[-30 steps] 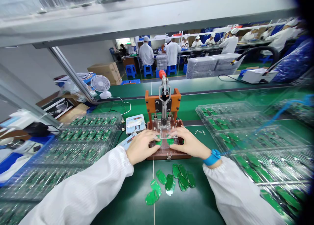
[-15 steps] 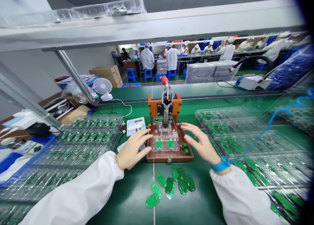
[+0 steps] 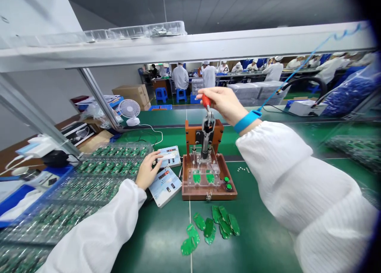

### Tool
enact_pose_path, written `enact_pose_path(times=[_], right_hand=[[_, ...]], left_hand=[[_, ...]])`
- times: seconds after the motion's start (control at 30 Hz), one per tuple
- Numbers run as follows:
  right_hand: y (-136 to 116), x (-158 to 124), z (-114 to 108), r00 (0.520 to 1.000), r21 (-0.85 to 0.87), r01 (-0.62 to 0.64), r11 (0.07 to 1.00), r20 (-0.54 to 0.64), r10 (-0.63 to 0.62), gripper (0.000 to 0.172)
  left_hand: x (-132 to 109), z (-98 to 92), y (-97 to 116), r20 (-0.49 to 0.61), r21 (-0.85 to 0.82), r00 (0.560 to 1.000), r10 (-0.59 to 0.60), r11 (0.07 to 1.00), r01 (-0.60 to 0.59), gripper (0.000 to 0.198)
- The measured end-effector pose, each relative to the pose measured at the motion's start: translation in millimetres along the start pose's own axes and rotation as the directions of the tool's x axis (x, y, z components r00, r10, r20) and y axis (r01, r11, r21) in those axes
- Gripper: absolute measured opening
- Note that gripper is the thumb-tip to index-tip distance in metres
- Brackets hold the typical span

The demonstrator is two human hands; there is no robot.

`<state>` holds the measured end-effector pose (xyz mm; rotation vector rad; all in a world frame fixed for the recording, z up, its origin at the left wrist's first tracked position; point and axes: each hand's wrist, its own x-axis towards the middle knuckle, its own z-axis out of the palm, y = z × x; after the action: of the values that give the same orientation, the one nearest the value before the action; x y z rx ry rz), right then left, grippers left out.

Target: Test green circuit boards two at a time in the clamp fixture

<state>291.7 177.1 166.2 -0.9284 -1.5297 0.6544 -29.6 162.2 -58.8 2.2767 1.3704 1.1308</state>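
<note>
A brown test fixture [image 3: 209,191] stands on the green bench with two green circuit boards [image 3: 203,177] under its clear plate. Its lever [image 3: 207,127] rises upright and ends in a red knob [image 3: 205,100]. My right hand [image 3: 225,102] is closed around that knob, a blue wrist strap [image 3: 247,120] on the wrist. My left hand [image 3: 148,170] rests with fingers stretched out on the upper of two small white meters [image 3: 168,155], just left of the fixture. The lower meter [image 3: 165,186] lies beside it.
Several loose green boards [image 3: 210,227] lie in front of the fixture. Clear trays of boards [image 3: 98,173] fill the left side, more trays blur at the right. A small white fan [image 3: 130,109] stands behind. Other people in white coats work at far benches.
Both hands left the boards in the fixture. My right hand rose and closed on the lever's red knob. My left hand moved left onto the white meter.
</note>
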Motion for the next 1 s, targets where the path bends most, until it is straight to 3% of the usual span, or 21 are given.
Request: enact_pose_path(times=[0.07,0.13,0.23,0.37,0.53,0.7,0.87,0.93,1.0], right_hand=[[-22.5,-21.4,4.9,0.977,-0.059,0.204,0.977,-0.046,-0.206,0.018],[-42.1,-57.4,9.9,0.913,-0.225,0.369,0.902,-0.093,-0.397,0.019],[-53.4,-116.0,18.9,0.855,-0.415,0.421,0.807,-0.117,-0.506,0.029],[-37.8,-163.3,30.7,0.828,-0.499,0.461,0.734,-0.054,-0.557,0.040],[-6.5,-181.0,39.9,0.821,-0.419,0.490,0.764,-0.073,-0.567,0.052],[24.6,-188.6,41.9,0.783,-0.399,0.565,0.722,-0.017,-0.622,0.057],[39.3,-192.0,50.3,0.779,-0.375,0.561,0.738,-0.062,-0.623,0.063],[42.0,-194.0,55.6,0.798,-0.337,0.533,0.776,-0.104,-0.593,0.065],[44.1,-196.0,59.5,0.823,-0.286,0.501,0.817,-0.134,-0.552,0.066]], left_hand=[[-1.0,2.3,1.1,0.015,0.003,1.000,0.002,1.000,-0.002,0.033],[-2.4,4.5,1.4,0.041,0.005,0.999,-0.008,1.000,0.008,0.033],[-5.1,7.2,1.8,0.088,0.010,0.996,-0.018,1.000,0.017,0.033],[-8.2,10.4,3.6,0.118,0.009,0.993,0.011,1.000,-0.012,0.032],[-9.8,14.8,3.7,0.160,0.020,0.986,0.036,0.999,-0.040,0.032],[-11.9,16.4,2.0,0.237,0.056,0.970,0.056,0.996,-0.072,0.035],[-13.4,14.7,7.3,0.284,0.081,0.957,0.061,0.993,-0.088,0.045],[-10.4,12.1,10.6,0.322,0.115,0.945,0.056,0.988,-0.098,0.055],[-4.2,8.3,13.5,0.444,0.173,0.896,-0.006,0.982,-0.079,0.079]])
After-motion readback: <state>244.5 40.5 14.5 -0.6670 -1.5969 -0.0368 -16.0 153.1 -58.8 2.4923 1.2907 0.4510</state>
